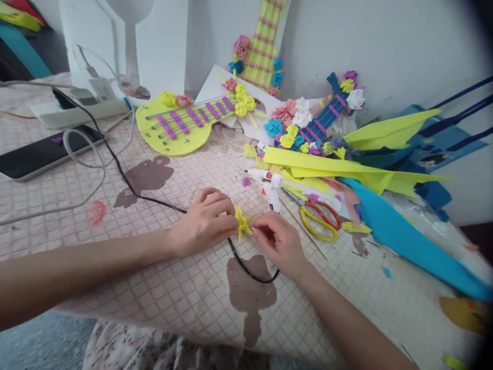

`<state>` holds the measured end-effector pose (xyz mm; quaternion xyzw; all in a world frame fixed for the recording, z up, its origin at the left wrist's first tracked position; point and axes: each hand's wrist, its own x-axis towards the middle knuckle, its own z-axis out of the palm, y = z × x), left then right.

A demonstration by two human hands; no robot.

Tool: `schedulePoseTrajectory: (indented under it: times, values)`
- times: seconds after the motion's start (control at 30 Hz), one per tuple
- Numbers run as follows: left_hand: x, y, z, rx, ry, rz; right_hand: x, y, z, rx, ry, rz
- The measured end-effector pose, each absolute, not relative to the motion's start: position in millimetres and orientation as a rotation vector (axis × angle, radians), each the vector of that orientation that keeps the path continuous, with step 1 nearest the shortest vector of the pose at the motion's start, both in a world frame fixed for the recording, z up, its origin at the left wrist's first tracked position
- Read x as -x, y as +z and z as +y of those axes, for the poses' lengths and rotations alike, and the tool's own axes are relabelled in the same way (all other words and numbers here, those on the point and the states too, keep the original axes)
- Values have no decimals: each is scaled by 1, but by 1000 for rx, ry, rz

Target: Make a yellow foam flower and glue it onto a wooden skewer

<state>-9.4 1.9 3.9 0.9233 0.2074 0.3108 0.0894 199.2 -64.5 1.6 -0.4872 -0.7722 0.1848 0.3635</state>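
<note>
A small yellow paper flower [243, 224] with narrow pointed petals is between my two hands, just above the quilted tablecloth. The fingers of my left hand [210, 221] are closed on its left side. My right hand [281, 241] is curled, thumb and forefinger pinched at a petal tip on the right. Under both hands runs a black cable [254, 277]. Behind my right hand stands a white glue gun [271, 190], its nozzle pointing left. Scissors [319, 221] with red and yellow handles lie to its right, beside a thin wooden stick [308, 236].
Paper guitars, one yellow [177, 128] and one blue [323, 123], lie at the back with paper flowers. Yellow crepe strips [346, 164] and a blue strip [404, 231] spread rightward. At left are a phone [50, 151], a power strip [80, 110] and a grey cable [82, 205].
</note>
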Motion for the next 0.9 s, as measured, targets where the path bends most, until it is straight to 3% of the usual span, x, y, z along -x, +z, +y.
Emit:
schedulePoseTrajectory:
  times: [0.3,0.7,0.9]
  values:
    - [8,-2,6,-2498,682,928,-194,-6,-62,1370,600,-1963]
    - [4,13,20,-2688,619,663,-194,-5,-65,1452,698,-1873]
    - [1,9,21,-2439,630,604,-196,-9,-62,1413,635,-1826]
